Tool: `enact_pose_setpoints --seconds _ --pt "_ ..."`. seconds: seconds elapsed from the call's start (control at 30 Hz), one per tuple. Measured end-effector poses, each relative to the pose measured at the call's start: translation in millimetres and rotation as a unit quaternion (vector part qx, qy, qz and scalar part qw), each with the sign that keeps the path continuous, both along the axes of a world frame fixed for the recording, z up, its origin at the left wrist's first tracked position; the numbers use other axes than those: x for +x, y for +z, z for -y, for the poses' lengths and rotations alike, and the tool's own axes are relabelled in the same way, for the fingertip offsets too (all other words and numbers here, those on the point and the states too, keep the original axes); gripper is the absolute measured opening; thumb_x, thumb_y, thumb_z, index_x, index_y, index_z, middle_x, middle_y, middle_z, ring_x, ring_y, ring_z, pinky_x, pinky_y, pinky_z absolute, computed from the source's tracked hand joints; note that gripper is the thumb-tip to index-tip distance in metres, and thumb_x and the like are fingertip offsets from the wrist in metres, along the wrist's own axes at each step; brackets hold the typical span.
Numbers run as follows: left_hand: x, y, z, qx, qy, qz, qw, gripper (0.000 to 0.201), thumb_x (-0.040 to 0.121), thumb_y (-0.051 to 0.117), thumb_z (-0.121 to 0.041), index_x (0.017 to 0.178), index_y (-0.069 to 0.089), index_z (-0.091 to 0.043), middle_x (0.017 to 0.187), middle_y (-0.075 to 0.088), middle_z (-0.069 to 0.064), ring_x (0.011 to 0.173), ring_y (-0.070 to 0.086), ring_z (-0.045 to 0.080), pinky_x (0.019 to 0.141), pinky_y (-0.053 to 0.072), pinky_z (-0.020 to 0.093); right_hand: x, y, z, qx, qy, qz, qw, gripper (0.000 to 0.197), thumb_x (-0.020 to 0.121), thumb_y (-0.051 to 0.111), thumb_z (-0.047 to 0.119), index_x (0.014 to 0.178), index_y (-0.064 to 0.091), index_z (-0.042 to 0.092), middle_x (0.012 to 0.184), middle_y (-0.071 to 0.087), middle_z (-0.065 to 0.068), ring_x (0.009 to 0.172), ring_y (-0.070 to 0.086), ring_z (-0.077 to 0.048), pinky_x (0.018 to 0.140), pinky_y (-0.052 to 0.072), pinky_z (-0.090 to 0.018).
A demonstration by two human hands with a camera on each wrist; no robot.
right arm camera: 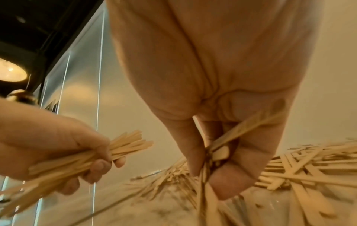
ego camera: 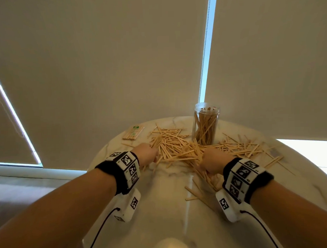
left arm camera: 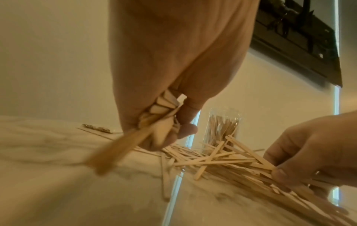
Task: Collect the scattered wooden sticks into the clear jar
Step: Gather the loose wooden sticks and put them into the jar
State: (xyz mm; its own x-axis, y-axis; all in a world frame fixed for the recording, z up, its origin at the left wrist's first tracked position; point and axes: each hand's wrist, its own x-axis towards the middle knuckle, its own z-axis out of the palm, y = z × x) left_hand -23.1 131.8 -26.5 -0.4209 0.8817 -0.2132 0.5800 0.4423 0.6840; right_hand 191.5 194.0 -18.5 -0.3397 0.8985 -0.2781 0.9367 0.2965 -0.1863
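Marble table [ego camera: 167, 207]: wrist views alone show both hands' fingers [left arm camera: 185, 130] curled round sticks [right arm camera: 127, 145].

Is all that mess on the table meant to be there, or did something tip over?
Flat wooden sticks lie strewn in a criss-cross heap over the round marble table, around the upright clear plastic jar, which already holds many. Nothing looks broken. The left hand and the right hand each grip a bundle.

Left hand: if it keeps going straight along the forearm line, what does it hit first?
Probably the loose pile of wooden sticks on the table, right ahead of the left hand, which already grips a bundle. The clear jar stands further back and to the right; depth is uncertain.
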Motion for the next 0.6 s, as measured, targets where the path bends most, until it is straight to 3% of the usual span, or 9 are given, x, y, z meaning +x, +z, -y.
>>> enact_pose_setpoints --seconds 0.07,0.13,0.17,0.23,0.33,0.5,0.6 --pt "6 -2 -4 0.025 0.03 0.101 0.994 0.022 0.099 0.044 -0.013 0.084 0.059 -0.009 0.072 0.058 0.006 0.057 0.056 0.018 0.06 0.044 0.029 6 4 2 -0.019 -0.022 -0.053 0.998 0.016 0.094 0.058 0.013 0.093 0.068 0.001 0.093 0.071 -0.011 0.08 0.063 -0.023 0.064 0.053 -0.031" --pt "12 -4 -8 0.041 0.033 0.148 0.988 0.02 0.101 0.038 -0.011 0.095 0.055 -0.002 0.066 0.051 0.007 0.046 0.053 0.018 0.052 0.041 0.028 10 7 3 -0.018 -0.022 -0.106 0.994 0.025 0.093 0.061 0.015 0.107 0.07 -0.004 0.103 0.072 -0.017 0.094 0.069 -0.03 0.086 0.059 -0.04" --pt "14 -6 -11 0.049 0.027 0.146 0.988 0.021 0.102 0.038 -0.013 0.103 0.055 -0.002 0.066 0.049 0.007 0.047 0.05 0.019 0.052 0.04 0.028 13 10 5 -0.017 -0.022 -0.125 0.992 0.027 0.093 0.062 0.015 0.111 0.069 -0.004 0.107 0.072 -0.018 0.1 0.07 -0.032 0.09 0.058 -0.043" --pt "20 -7 -14 0.085 0.04 0.136 0.986 0.028 0.101 0.041 -0.023 0.115 0.055 -0.003 0.07 0.049 0.006 0.054 0.05 0.024 0.055 0.043 0.03 17 16 8 -0.007 -0.046 -0.168 0.985 0.02 0.095 0.062 0.015 0.106 0.071 0.001 0.104 0.072 -0.015 0.097 0.07 -0.029 0.088 0.059 -0.043" --pt "23 -9 -20 0.169 0.056 0.135 0.975 0.033 0.1 0.05 -0.041 0.104 0.058 -0.009 0.073 0.052 0.002 0.06 0.054 0.025 0.07 0.047 0.038 25 21 8 0.034 -0.086 -0.238 0.967 0.014 0.095 0.063 0.019 0.093 0.072 0.008 0.091 0.073 -0.01 0.087 0.069 -0.025 0.085 0.059 -0.044" --pt "25 -7 -24 0.233 0.059 0.155 0.958 0.043 0.099 0.049 -0.055 0.084 0.059 -0.016 0.068 0.053 0.0 0.055 0.045 0.017 0.066 0.04 0.034 29 28 9 0.055 -0.111 -0.325 0.938 0.013 0.096 0.062 0.019 0.086 0.069 0.017 0.085 0.072 -0.006 0.084 0.07 -0.024 0.085 0.059 -0.047" --pt "33 -4 -23 0.269 0.075 0.156 0.947 0.048 0.096 0.048 -0.062 0.086 0.058 -0.016 0.066 0.051 -0.003 0.055 0.047 0.015 0.06 0.04 0.028 27 25 10 0.042 -0.113 -0.347 0.93 0.012 0.097 0.062 0.02 0.087 0.069 0.018 0.085 0.073 -0.005 0.084 0.071 -0.024 0.085 0.059 -0.047"
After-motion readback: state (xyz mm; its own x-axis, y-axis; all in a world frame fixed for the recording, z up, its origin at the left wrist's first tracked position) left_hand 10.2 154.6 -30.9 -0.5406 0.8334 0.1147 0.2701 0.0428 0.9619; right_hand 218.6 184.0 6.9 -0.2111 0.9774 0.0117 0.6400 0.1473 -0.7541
